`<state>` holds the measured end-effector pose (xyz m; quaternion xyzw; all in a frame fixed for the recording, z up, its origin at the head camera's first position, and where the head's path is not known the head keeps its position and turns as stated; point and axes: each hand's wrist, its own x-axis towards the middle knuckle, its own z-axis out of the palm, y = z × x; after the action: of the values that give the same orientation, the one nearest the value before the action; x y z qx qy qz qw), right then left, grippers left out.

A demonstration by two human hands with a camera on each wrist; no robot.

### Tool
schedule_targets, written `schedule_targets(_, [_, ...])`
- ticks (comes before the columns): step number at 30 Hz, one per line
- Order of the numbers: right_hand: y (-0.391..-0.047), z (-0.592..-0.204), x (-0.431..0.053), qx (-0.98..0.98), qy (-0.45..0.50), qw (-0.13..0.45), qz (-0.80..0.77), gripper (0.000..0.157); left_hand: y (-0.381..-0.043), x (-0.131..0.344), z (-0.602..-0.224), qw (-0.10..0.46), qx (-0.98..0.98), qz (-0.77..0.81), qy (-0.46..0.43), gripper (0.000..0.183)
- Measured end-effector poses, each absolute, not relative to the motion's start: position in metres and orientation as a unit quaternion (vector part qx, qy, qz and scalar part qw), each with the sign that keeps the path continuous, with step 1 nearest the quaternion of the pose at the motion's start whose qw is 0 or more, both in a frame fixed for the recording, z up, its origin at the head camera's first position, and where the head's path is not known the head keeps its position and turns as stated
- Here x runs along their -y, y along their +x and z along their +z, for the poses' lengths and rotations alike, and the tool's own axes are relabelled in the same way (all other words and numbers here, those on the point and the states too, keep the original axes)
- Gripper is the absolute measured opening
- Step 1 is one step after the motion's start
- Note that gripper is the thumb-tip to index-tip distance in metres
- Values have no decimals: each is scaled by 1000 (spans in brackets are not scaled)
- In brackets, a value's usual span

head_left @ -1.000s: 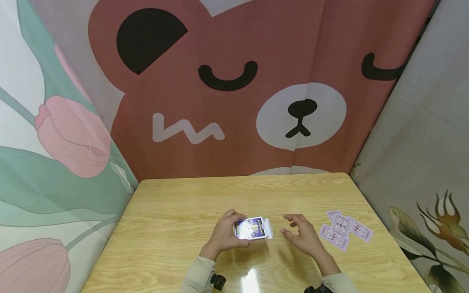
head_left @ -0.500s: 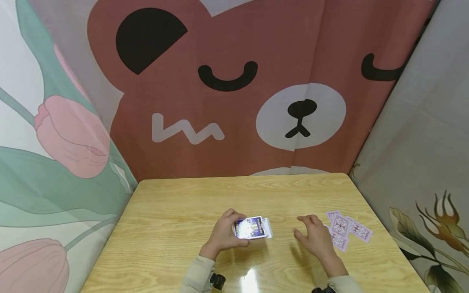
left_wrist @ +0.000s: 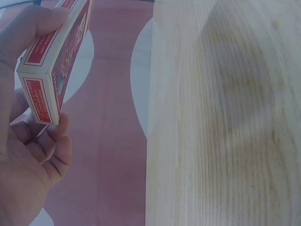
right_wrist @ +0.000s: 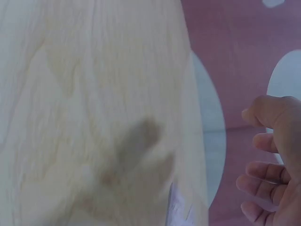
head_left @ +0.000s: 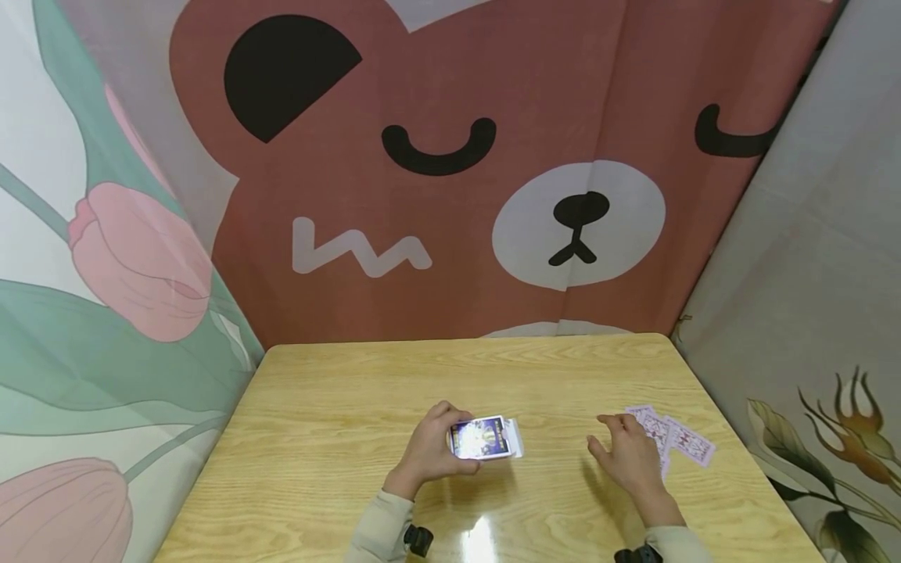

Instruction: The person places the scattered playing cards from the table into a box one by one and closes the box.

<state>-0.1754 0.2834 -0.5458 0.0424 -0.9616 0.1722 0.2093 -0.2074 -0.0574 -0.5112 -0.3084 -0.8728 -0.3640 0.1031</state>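
My left hand (head_left: 431, 450) grips a card box (head_left: 480, 439) by its sides, thumb on the near edge and fingers on the far one. A white flap (head_left: 517, 438) sticks out at the box's right end. In the left wrist view the card box (left_wrist: 43, 70) shows white edges with red printed panels. My right hand (head_left: 629, 455) hovers over the table with loosely bent fingers and holds nothing. It partly hides several pink-patterned playing cards (head_left: 691, 442) that lie overlapping, backs up. The right wrist view catches only a corner of a card (right_wrist: 178, 207).
A wooden table (head_left: 338, 391) lies under both hands. Behind it hangs a cloth (head_left: 436, 297) with a bear face, close to the table's far edge. Printed cloths also hang at the left (head_left: 42, 336) and right (head_left: 788, 297).
My right hand has moved rightward, away from the card box and toward the loose cards, covering more of them. The left hand and the box have stayed in place.
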Motion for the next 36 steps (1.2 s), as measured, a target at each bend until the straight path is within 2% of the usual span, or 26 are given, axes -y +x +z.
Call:
schedule_targets(15, [-179, -566, -321, 966, -19, 194, 171, 46, -208, 58, -511, 102, 874, -361, -308, 66])
schedule_targets(21, [-181, -569, -332, 971, -47, 154, 175, 50, -208, 57, -511, 102, 874, -361, -311, 66])
schedule_targets(36, [-187, -575, -343, 968, -163, 33, 189, 72, -209, 58, -513, 109, 870, -360, -319, 65])
